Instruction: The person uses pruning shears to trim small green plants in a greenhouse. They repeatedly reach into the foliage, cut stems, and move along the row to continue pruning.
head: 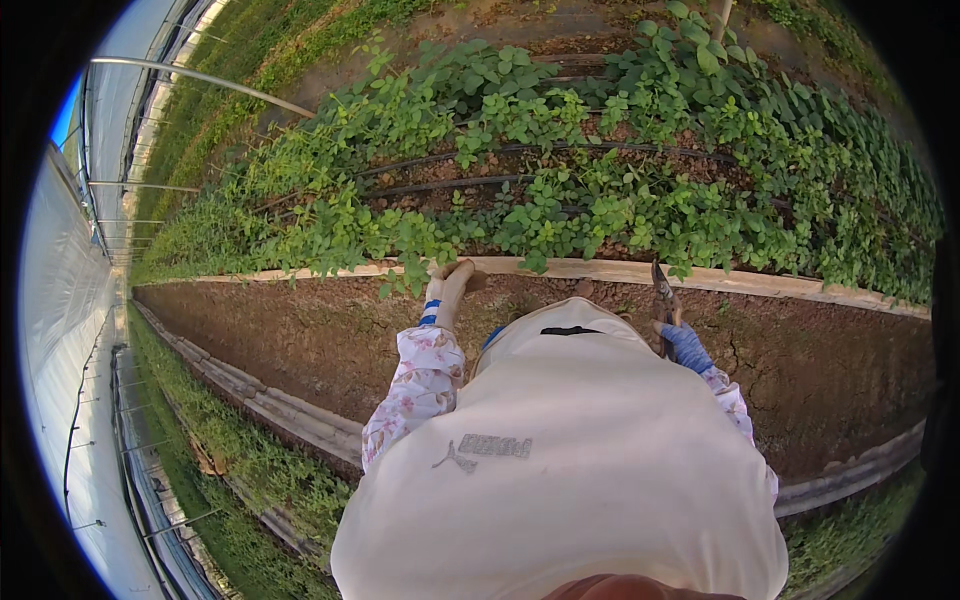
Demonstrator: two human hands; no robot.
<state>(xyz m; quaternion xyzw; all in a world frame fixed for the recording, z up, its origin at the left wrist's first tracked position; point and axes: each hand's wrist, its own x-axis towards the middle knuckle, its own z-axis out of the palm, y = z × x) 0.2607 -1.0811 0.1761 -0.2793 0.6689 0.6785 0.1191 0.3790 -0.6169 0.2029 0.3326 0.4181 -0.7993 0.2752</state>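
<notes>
My left hand [452, 289], in a pale glove with a blue-striped cuff, is beside the wooden edging board [592, 268] of the plant bed. Leafy green plants [409, 236] hang over the board next to it; whether its fingers hold anything cannot be told. My right hand [677, 339], in a blue glove, is closed around pruning shears [664, 296]. The blades of the shears point away from me towards the board and the leaves above it. Floral sleeves cover both forearms, and my pale shirt hides the ground between them.
A bare soil path [315, 345] runs along the bed under me. Black drip hoses [457, 182] lie between the plant rows. Behind the path is another edging board [300, 412] with low plants. A curved metal pole [202, 79] and plastic sheeting [64, 262] stand at the left.
</notes>
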